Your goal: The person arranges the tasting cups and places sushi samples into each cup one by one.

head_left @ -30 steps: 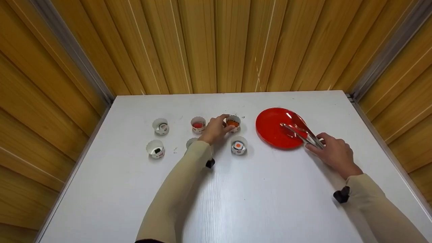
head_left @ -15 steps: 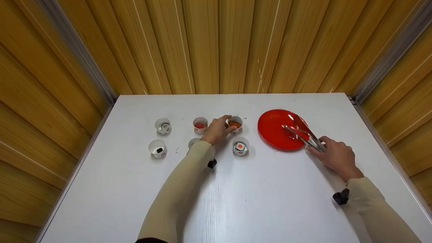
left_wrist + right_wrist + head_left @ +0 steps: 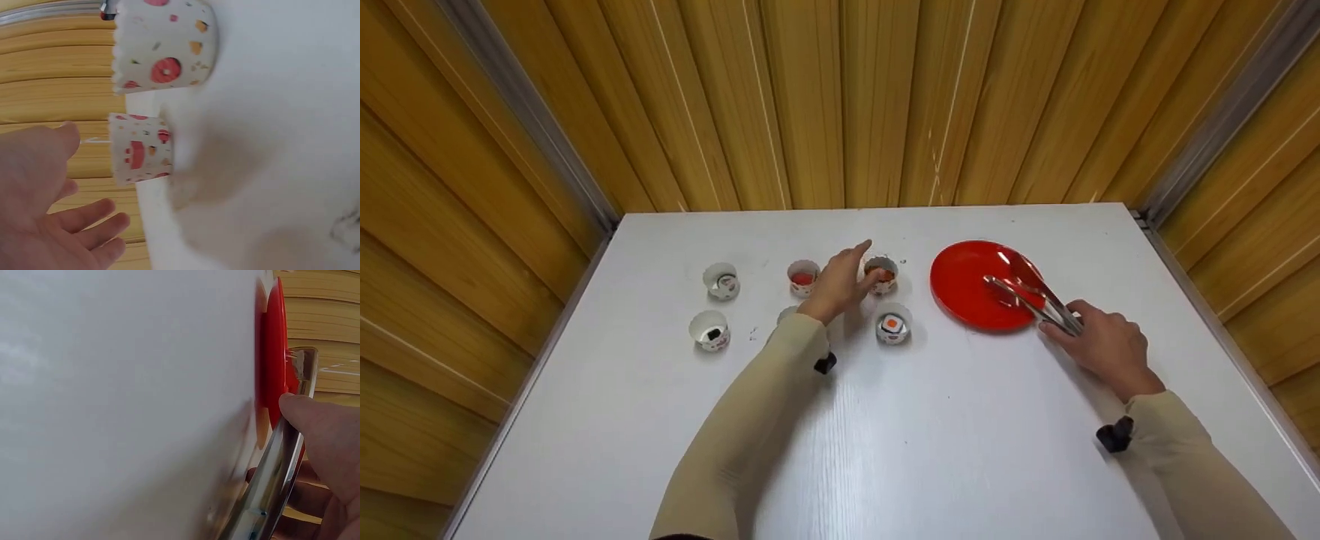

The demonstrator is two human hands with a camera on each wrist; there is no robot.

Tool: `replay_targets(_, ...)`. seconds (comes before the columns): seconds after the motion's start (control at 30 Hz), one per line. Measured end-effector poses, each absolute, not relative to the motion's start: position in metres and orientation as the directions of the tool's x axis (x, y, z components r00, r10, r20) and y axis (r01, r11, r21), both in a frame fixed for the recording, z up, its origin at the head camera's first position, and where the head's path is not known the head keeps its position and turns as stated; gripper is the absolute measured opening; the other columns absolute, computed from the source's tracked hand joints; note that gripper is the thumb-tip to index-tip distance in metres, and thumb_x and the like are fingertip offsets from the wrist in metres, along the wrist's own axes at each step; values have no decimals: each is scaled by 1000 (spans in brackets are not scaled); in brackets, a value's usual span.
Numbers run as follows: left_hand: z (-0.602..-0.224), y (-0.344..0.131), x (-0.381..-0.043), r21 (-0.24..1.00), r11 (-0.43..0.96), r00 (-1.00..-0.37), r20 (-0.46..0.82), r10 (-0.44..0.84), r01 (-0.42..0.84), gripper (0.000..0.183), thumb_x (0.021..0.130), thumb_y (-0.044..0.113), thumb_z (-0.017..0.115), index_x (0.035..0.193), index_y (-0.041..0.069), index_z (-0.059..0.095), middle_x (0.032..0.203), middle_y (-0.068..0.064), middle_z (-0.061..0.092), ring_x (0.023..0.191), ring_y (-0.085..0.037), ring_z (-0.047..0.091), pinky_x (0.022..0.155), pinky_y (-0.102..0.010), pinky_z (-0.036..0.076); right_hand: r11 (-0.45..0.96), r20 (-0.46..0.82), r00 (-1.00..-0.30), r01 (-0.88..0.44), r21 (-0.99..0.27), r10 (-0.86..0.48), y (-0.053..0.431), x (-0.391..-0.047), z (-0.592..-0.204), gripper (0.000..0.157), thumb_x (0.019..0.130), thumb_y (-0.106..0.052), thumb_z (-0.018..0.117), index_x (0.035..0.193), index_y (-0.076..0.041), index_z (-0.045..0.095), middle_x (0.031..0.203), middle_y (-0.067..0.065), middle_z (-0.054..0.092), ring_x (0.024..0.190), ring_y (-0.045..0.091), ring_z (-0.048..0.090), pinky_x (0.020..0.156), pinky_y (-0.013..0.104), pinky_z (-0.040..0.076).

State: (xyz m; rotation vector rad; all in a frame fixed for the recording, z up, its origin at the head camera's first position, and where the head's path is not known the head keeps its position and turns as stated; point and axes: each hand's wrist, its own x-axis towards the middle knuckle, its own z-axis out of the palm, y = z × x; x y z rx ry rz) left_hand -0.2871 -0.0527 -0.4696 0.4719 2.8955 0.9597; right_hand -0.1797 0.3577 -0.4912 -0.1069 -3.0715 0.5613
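In the head view my left hand (image 3: 838, 285) reaches over the cups, thumb and fingers spread beside a white paper cup (image 3: 883, 285) holding something orange. The left wrist view shows the fingers apart from the patterned paper cup (image 3: 140, 149), gripping nothing. My right hand (image 3: 1106, 345) holds metal tongs (image 3: 1061, 315), their tips over the red plate (image 3: 967, 289). Up close, the right thumb presses along one arm of the tongs (image 3: 278, 461), next to the plate's rim (image 3: 275, 349). Nothing is between the tongs' tips.
Nearer me stands a cup (image 3: 893, 334) with a white, orange-centred piece. Left of my hand is a cup (image 3: 803, 289) with red contents; another cup (image 3: 785, 313) is partly hidden by the sleeve. Two more cups (image 3: 721, 291) (image 3: 710, 341) stand further left. Wood-patterned walls enclose the white table (image 3: 930, 450).
My left fingers, earlier curved at the rim of the cup with orange contents, have opened and lifted off it. The right hand and tongs stay in place over the plate.
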Motion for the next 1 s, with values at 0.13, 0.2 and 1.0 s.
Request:
replay_targets(0.13, -459, -64, -280, 524, 772, -932, 188, 309, 361, 64, 103, 43, 62, 158, 19, 40, 157, -14, 44, 144, -31, 43, 114, -52, 38, 937, 19, -997, 58, -346, 69, 360, -181, -491, 67, 91, -60, 71, 126, -3, 59, 81, 14, 64, 68, 31, 54, 58, 40, 38)
replay_targets(0.2, -456, -72, -276, 475, 788, -919, 250, 305, 390, 65, 102, 46, 63, 158, 20, 41, 158, -15, 44, 144, -33, 43, 112, -55, 40, 939, 30, -997, 52, -339, 66, 361, -181, -492, 67, 91, -60, 71, 125, -3, 60, 79, 13, 63, 66, 30, 54, 56, 40, 37)
replay_targets(1.0, -471, -182, -230, 214, 944, -920, 358, 162, 250, 76, 96, 63, 57, 162, 32, 34, 168, -17, 24, 152, -45, 22, 120, -66, 14, 937, 52, -996, 49, -346, 71, 356, -177, -498, 70, 90, -60, 71, 130, -3, 58, 73, 9, 61, 62, 27, 53, 54, 38, 36)
